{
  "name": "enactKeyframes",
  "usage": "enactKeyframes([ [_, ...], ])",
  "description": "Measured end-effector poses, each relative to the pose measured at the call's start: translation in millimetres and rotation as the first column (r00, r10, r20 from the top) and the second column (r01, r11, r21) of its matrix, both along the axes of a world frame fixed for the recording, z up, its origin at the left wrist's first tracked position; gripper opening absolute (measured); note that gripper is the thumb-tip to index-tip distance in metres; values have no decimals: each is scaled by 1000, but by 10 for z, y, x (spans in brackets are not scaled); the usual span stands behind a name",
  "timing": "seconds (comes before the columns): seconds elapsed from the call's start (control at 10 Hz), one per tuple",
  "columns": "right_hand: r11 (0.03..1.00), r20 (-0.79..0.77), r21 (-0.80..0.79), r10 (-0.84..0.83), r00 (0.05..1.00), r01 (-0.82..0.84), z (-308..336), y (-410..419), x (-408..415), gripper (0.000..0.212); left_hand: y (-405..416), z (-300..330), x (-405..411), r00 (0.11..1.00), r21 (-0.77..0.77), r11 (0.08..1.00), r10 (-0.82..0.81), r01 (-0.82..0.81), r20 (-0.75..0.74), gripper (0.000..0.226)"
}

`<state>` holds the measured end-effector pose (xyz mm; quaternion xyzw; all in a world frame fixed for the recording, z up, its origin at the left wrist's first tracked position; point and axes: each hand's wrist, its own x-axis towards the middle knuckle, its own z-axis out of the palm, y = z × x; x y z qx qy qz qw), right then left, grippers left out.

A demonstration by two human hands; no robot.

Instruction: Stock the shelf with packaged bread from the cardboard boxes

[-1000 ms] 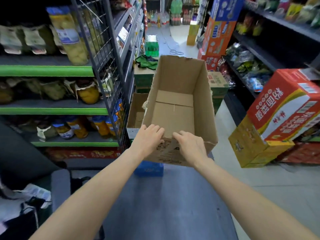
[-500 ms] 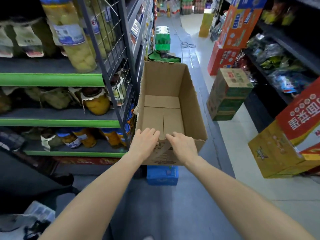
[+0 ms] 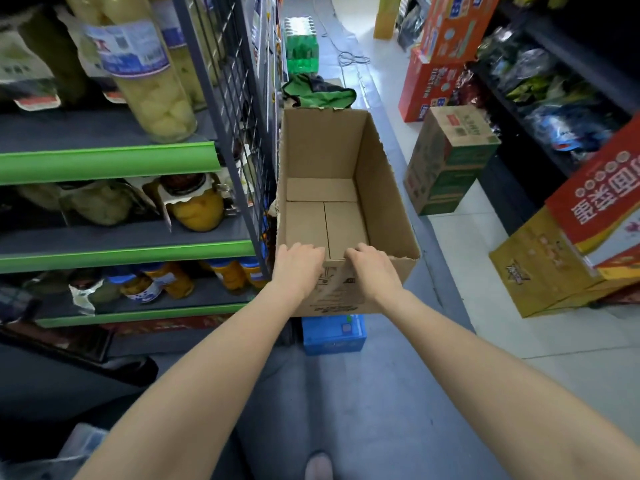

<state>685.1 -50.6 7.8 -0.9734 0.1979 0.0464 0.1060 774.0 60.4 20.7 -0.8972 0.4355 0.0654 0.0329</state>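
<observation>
Empty cardboard box (image 3: 341,188) at 12 o'clock, held up beside the shelf (image 3: 107,161). Left hand (image 3: 297,268) and right hand (image 3: 372,268) gripping its near rim, fingers curled over the edge. Probably light, stiff, crushable; best carried by opposite walls.

Single head-worn view, forward and down along the aisle, close above both forearms.

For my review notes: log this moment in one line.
left hand: grips box rim | right hand: grips box rim | cardboard box: empty, open
</observation>
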Motion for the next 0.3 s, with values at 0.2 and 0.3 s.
enactKeyframes([
  [0.2,975,25,196,-112,993,105,112,43,-232,45,78,78,-84,991,-49,998,19,-26,-134,18],
  [0.3,933,148,328,-208,967,150,237,38,-400,37,94,138,-118,986,-155,986,27,-53,-166,23],
])
